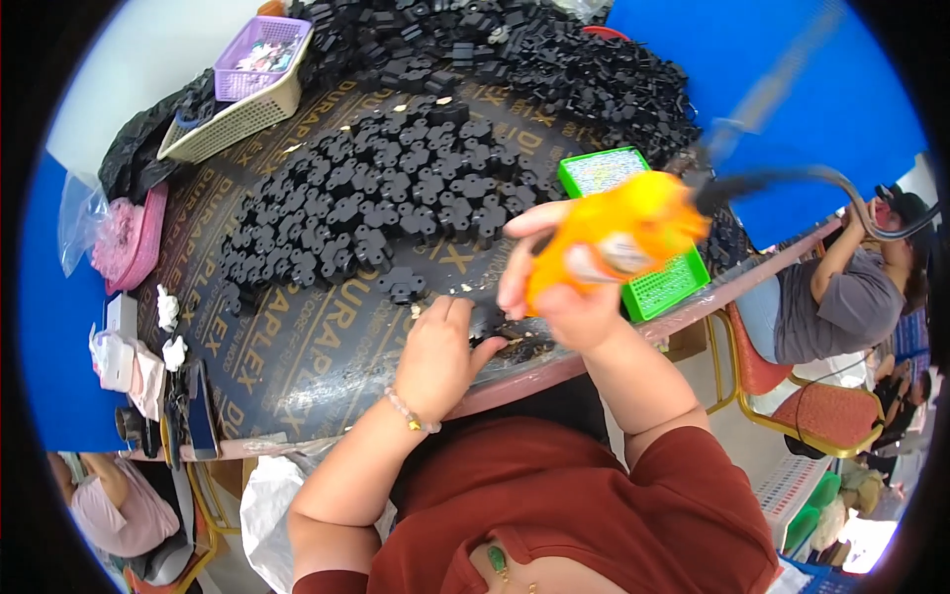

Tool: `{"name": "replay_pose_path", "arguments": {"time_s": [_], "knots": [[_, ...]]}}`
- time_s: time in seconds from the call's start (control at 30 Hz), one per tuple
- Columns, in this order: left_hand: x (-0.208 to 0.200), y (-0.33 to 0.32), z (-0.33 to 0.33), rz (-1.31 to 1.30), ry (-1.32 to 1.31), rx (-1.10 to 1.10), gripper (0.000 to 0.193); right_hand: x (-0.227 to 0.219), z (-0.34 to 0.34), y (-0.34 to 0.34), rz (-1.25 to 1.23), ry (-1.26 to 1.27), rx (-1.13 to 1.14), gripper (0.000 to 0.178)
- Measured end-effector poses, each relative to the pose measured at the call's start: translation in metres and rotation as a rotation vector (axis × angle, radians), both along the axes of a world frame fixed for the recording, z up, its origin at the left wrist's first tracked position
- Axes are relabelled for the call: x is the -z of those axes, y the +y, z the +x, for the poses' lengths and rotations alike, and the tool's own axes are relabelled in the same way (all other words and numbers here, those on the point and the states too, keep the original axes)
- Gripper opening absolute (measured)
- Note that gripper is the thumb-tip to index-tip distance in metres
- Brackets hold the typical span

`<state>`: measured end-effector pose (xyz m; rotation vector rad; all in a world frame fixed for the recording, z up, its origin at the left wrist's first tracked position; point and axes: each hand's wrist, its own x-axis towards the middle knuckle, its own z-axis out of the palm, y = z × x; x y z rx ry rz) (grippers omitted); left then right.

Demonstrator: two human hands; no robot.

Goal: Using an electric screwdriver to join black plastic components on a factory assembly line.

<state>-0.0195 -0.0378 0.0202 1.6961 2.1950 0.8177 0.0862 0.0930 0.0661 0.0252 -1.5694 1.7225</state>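
Note:
My right hand (pixel 569 307) is wrapped round an orange power screwdriver (pixel 628 223), which hangs from a cord and spring at the upper right and is blurred by motion. Its tip is hidden, pointing down near the table's front edge. Just left of it, my left hand (pixel 432 351) rests on the table with fingers bent over a small black plastic part (pixel 485 322), mostly covered by the hand and the tool. A single black housing (pixel 401 284) lies just beyond my left fingertips. Further off spreads a group of similar black housings (pixel 376 188).
Green trays (pixel 665 287) stand to the right, partly behind the screwdriver. Heaps of black parts (pixel 614 89) fill the back. At left are a cream basket (pixel 233 124) holding a purple basket (pixel 233 79), a pink basket (pixel 148 238) and a phone (pixel 203 411). People sit at both sides.

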Motion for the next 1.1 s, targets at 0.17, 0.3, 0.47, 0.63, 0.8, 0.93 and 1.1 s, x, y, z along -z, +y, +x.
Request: {"name": "replay_pose_path", "arguments": {"time_s": [0.17, 0.3, 0.47, 0.63, 0.8, 0.93, 1.1], "knots": [[0.0, 0.02, 0.0, -0.037, 0.034, 0.039, 0.042, -0.026, 0.065, 0.035, 0.115, 0.02, 0.35, 0.05], [0.012, 0.03, 0.009, 0.144, -0.051, 0.012, 0.058, -0.006, 0.107, 0.069, 0.217, -0.161, 0.648, 0.032], [0.01, 0.03, 0.009, 0.192, -0.115, 0.008, 0.06, 0.017, 0.133, 0.084, 0.147, -0.111, 0.689, 0.033], [0.013, 0.029, 0.009, 0.181, -0.134, 0.011, 0.053, 0.022, 0.137, 0.083, 0.067, -0.054, 0.646, 0.032], [0.02, 0.028, 0.007, 0.196, -0.181, 0.007, 0.045, -0.005, 0.129, 0.065, 0.165, 0.013, 0.618, 0.051], [0.021, 0.028, 0.007, 0.219, -0.196, 0.023, 0.044, -0.025, 0.093, 0.033, 0.183, 0.083, 0.446, 0.059], [0.025, 0.027, 0.003, 0.258, -0.173, 0.055, 0.044, -0.023, 0.032, 0.008, 0.057, 0.087, 0.069, 0.057]]}}
